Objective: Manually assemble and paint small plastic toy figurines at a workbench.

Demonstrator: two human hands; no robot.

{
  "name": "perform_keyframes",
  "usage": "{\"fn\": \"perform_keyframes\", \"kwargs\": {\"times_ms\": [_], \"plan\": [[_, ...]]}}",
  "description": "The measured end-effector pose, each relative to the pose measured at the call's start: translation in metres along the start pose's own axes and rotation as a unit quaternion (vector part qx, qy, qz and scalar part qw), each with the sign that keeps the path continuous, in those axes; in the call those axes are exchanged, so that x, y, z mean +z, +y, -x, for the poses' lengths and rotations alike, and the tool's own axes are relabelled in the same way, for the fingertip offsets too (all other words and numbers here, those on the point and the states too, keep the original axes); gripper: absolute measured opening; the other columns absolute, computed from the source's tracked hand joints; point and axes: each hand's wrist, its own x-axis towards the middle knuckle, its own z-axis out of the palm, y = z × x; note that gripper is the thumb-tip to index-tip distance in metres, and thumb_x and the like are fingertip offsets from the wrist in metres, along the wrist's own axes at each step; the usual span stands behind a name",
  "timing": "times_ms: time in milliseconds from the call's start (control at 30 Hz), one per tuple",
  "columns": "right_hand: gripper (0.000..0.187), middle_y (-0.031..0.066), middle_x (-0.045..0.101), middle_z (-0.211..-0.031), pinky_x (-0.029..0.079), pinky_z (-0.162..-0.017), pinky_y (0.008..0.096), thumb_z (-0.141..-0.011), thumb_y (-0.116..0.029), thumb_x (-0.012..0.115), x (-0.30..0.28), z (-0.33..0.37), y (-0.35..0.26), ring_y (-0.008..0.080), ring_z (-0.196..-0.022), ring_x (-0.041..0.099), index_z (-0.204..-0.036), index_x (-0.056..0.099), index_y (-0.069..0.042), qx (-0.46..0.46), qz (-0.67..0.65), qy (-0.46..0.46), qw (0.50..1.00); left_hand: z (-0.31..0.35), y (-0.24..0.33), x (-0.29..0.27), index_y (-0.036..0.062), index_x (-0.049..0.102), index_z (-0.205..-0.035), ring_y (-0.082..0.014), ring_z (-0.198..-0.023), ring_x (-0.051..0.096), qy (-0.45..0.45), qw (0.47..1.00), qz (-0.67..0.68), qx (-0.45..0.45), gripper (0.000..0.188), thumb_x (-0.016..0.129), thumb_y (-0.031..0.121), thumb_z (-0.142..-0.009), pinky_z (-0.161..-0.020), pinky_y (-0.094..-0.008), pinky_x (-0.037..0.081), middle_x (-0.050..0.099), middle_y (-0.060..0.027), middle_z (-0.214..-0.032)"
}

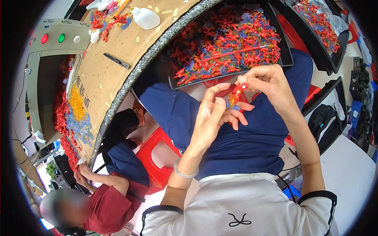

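Observation:
Above my lap, a small plastic figure (235,95) with red, yellow-orange and blue parts is between my two hands. My left hand (212,116) curls around its lower, blue end, the thumb and fingers bent about it. With thumb and index finger, my right hand (269,83) pinches the red upper end. Just beyond my hands, a black tray (288,55) sits over my knees, heaped with red, blue and yellow plastic pieces (232,41). Across that heap lies a thin red-handled paintbrush (238,52).
At left stands a worktable (118,43) with a stone-patterned edge, holding a black pen (116,61), a white bottle (145,18) and piles of coloured pieces (78,118). A co-worker in a dark red top (114,204) sits lower left near a red stool (155,157). Another filled tray (334,55) is far right.

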Motion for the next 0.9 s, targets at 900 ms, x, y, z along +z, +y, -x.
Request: {"fn": "perform_keyframes", "kwargs": {"times_ms": [900], "plan": [[0.011, 0.0171, 0.067, -0.075, 0.051, -0.061, 0.0393, -0.078, -0.006, 0.063, 0.031, -0.113, -0.024, 0.0291, -0.068, 0.067, -0.084, 0.07, 0.0, -0.263, 0.444, 0.067, 0.854, 0.017, 0.019, -0.045, -0.0007, 0.035, -0.138, -0.0265, -0.099, 0.064, 0.129, 0.975, 0.055, 0.174, 0.08, 0.078, 0.026, -0.076, -0.084, -0.0332, 0.053, 0.061, -0.0112, -0.108]]}}
